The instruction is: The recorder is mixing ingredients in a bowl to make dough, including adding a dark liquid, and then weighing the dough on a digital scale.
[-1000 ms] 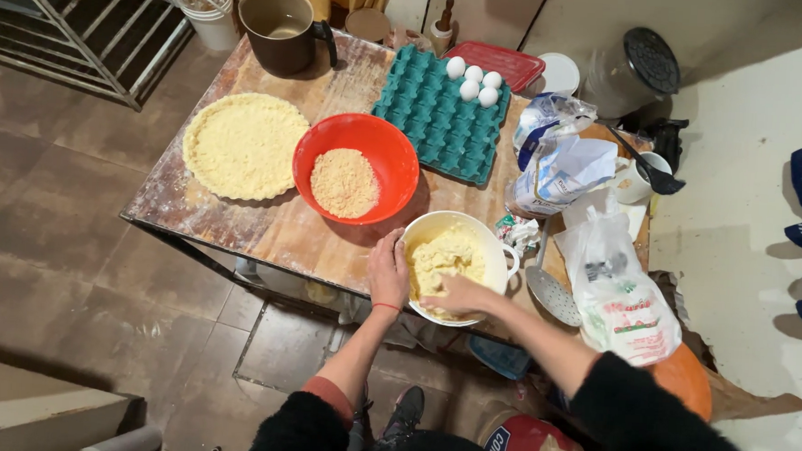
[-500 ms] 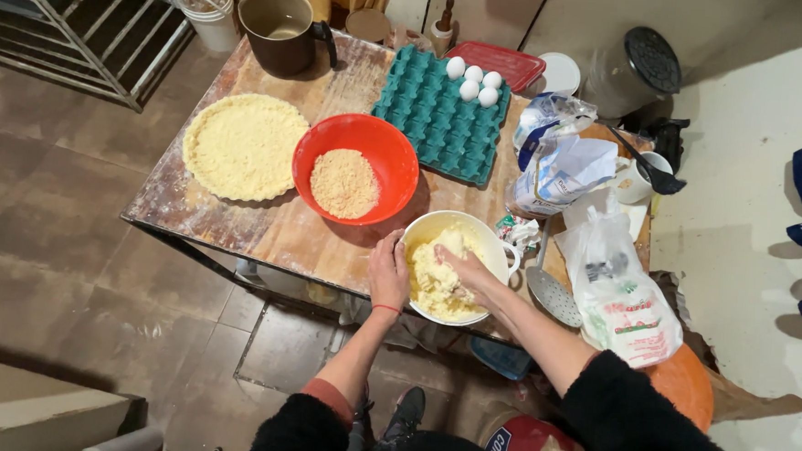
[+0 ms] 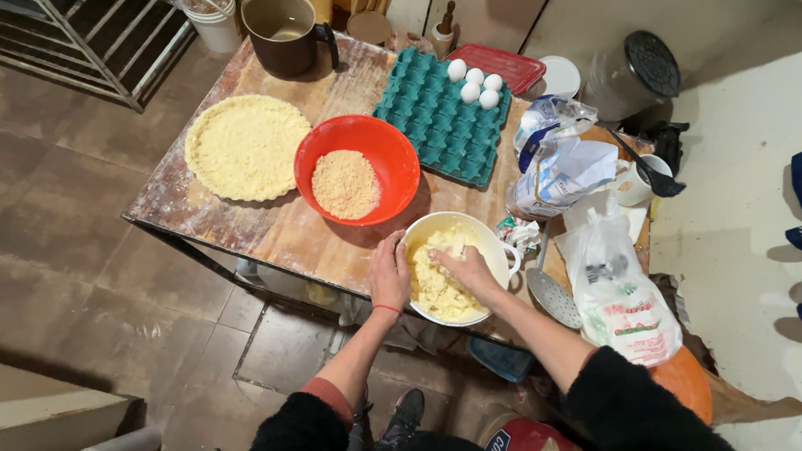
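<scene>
1. A worn wooden table (image 3: 273,232) dusted with flour carries everything.
2. On it: a pastry-lined tart tin (image 3: 246,147), a red bowl (image 3: 324,148) of crumbs, a teal egg tray (image 3: 433,131) (four eggs at its far end).
3. Also a brown pot (image 3: 282,44), a white bowl (image 3: 491,244) of dough and flour bags (image 3: 559,170).

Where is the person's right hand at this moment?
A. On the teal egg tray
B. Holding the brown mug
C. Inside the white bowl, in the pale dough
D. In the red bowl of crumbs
C: the right hand is down inside the white bowl, on the pale dough, while the left hand grips the bowl's rim.
</scene>
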